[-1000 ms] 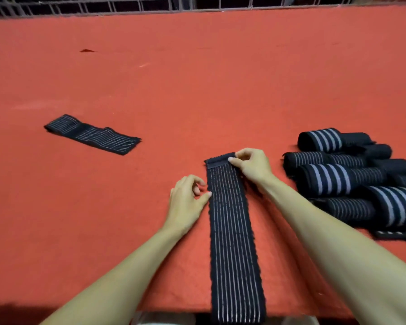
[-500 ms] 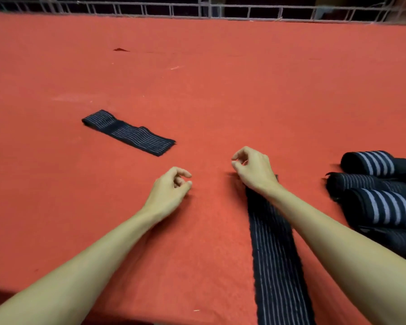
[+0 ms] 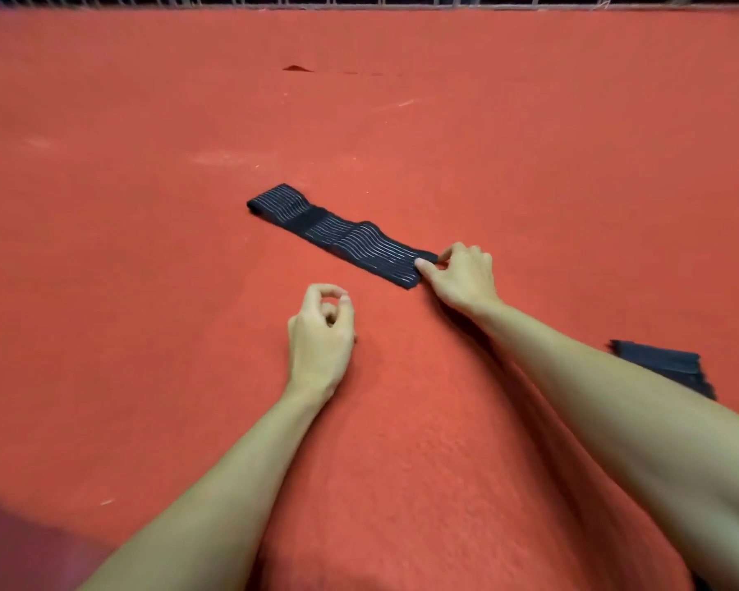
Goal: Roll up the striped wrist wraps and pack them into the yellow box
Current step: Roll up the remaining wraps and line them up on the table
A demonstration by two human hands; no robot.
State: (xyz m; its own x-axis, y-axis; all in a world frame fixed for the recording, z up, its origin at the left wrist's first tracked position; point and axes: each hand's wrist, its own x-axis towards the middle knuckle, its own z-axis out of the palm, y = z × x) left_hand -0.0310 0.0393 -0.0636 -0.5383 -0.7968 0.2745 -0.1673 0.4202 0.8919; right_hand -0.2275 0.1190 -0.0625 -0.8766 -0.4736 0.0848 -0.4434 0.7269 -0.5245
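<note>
Two bare forearms reach in from the near edge over the red cloth [image 3: 146, 292] that covers the table. The left hand [image 3: 321, 330] rests on the cloth, its fingers curled in towards the thumb with nothing between them. To the right, the end of a second dark wrap [image 3: 666, 364] shows from behind the right forearm, lying flat on the cloth. Farther out, the right hand [image 3: 461, 275] pinches the near end of a striped wrist wrap [image 3: 342, 236] between thumb and forefinger. This wrap lies flat and unrolled near the middle of the table, running from the right hand away to the left, its far end folded over. Beyond it a small dark fleck [image 3: 295, 69] sits on the cloth, and a wire railing [image 3: 402, 0] runs along the far edge.
</note>
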